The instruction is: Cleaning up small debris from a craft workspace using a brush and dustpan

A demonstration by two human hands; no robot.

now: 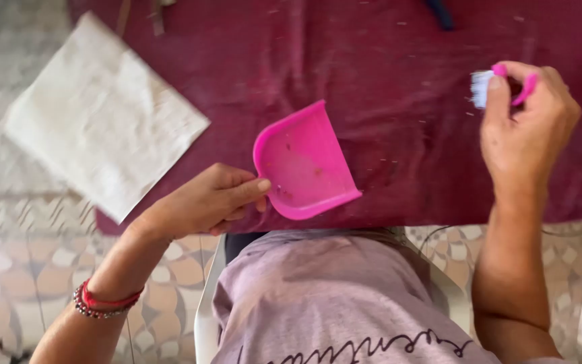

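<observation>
Fingers (247,189) of the left hand (203,202) pinch the light, stiff pink plastic dustpan (304,162) by its stub handle at seven o'clock on the maroon cloth (385,101), while the right hand (527,128) at two o'clock is curled around a small pink-handled white-bristled brush (490,84).

Dustpan (306,164) on cloth (399,40), paper (102,114) to its left.

I sit at home, it seems: a patterned tile floor (8,263) lies below my left hand (203,202), a maroon cloth-covered table (385,135) spreads between my hands, and a white plastic chair (205,317) holds me.
</observation>
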